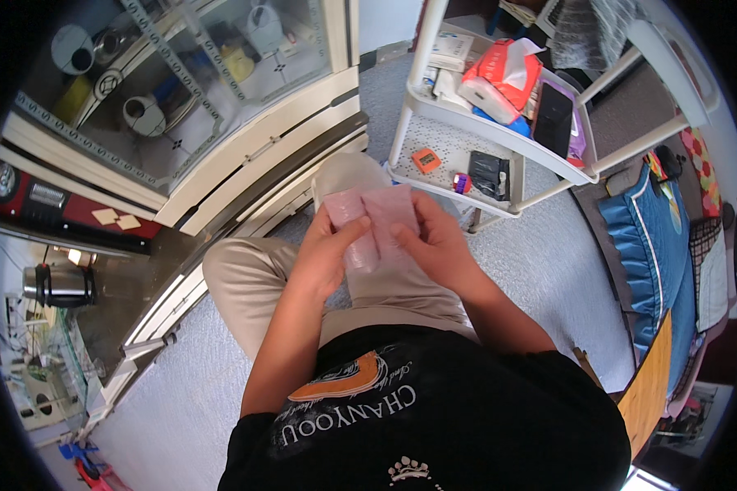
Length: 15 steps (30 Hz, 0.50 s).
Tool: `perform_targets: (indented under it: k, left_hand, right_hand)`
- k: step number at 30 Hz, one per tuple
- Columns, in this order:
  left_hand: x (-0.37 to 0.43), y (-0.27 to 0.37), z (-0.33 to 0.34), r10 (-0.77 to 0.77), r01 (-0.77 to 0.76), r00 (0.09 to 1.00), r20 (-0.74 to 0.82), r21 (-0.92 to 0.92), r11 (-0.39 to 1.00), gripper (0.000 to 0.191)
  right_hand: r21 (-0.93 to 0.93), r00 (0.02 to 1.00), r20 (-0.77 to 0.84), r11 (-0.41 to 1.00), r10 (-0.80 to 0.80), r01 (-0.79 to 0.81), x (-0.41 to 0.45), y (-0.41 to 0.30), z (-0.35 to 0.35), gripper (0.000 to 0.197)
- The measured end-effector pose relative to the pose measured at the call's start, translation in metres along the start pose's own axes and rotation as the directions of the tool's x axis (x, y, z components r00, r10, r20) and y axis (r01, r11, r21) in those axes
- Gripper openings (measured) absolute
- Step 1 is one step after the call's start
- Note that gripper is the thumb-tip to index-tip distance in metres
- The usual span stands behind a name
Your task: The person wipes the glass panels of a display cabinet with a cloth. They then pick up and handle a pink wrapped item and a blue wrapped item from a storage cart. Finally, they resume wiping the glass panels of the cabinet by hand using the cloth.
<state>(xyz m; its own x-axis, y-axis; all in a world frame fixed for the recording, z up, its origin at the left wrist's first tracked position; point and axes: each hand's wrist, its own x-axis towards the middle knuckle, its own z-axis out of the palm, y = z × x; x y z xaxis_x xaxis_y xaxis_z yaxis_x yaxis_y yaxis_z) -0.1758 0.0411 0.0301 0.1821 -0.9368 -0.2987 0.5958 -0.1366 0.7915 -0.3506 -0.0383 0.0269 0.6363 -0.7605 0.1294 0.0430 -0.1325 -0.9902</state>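
Observation:
A roll of thin, translucent pink plastic [355,236] lies in my left hand [331,248], its thumb pressed across the front of the roll. From the roll's right side a flat sheet of the same pink material [392,212] spreads out. My right hand [436,242] pinches that sheet between thumb and fingers. Both hands are close together over my lap, above my beige trousers [399,288]. Whether the pink material is film or a string of bags, I cannot tell. The fingers behind it are partly hidden.
Ahead to the right stands a white trolley [497,138] carrying a red tissue pack [503,77]. An orange timer [426,161] and a black pouch [490,176] rest on its lower shelf. A glass-fronted cabinet [252,153] runs along the left. Blue cushions [651,245] are at far right.

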Motion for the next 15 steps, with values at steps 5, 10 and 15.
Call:
perform_targets:
  k: [5, 10, 15]
  left_hand:
    - [0.003, -0.007, 0.005, 0.116, -0.112, 0.993, -0.03, 0.096, 0.989, 0.052]
    - [0.014, -0.01, 0.028, 0.143, -0.14, 0.987, -0.068, 0.047, 0.989, 0.049]
    - [0.048, -0.017, 0.036, 0.024, 0.008, 0.99, 0.141, -0.223, 0.975, 0.047]
  right_hand:
    - [-0.263, 0.996, 0.067, 0.964, 0.064, -0.044, -0.001, -0.023, 0.003, 0.047]
    - [-0.492, 0.981, 0.144, 0.85, -0.133, 0.187, -0.001, -0.017, 0.0, 0.057]
    - [-0.715, 0.94, 0.013, 0.654, -0.34, 0.246, 0.004, 0.01, -0.007, 0.063]
